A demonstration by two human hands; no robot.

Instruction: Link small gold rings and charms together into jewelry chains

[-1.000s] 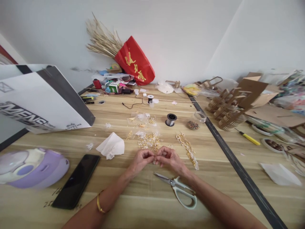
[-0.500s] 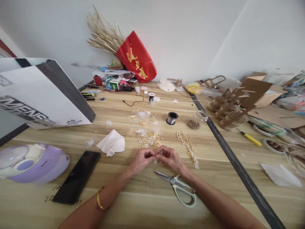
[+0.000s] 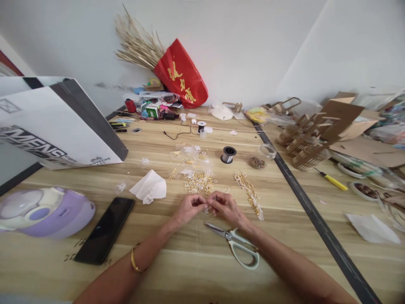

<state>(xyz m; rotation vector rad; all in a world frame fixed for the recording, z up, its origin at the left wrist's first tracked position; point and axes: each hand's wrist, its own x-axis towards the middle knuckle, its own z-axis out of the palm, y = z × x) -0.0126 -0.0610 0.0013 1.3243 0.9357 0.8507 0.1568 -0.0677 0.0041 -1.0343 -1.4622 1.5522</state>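
My left hand [image 3: 192, 207] and my right hand [image 3: 223, 206] meet fingertip to fingertip above the table, both pinched. Between them is a small silvery beaded piece [image 3: 206, 210], its lower part hanging just below the fingers; its exact kind is too small to make out. Right behind the hands lies a heap of gold and silver beads [image 3: 198, 183]. Gold and silver bead strands [image 3: 248, 194] are laid out to the right. In front of my right hand rest scissors with pale green handles [image 3: 234, 242], blades slightly apart.
A spool of wire [image 3: 228, 155] stands behind the beads, near a bag of brown beads [image 3: 257, 163]. Leftward are a white tissue [image 3: 148, 187], a black phone [image 3: 104, 231] and a purple-and-white device [image 3: 50, 213]. A yellow-handled screwdriver [image 3: 335, 182] and small woven baskets [image 3: 303, 141] are at right.
Both hands stay together over the same spot with small finger shifts. The whole view has moved slightly; the objects on the table lie as before.
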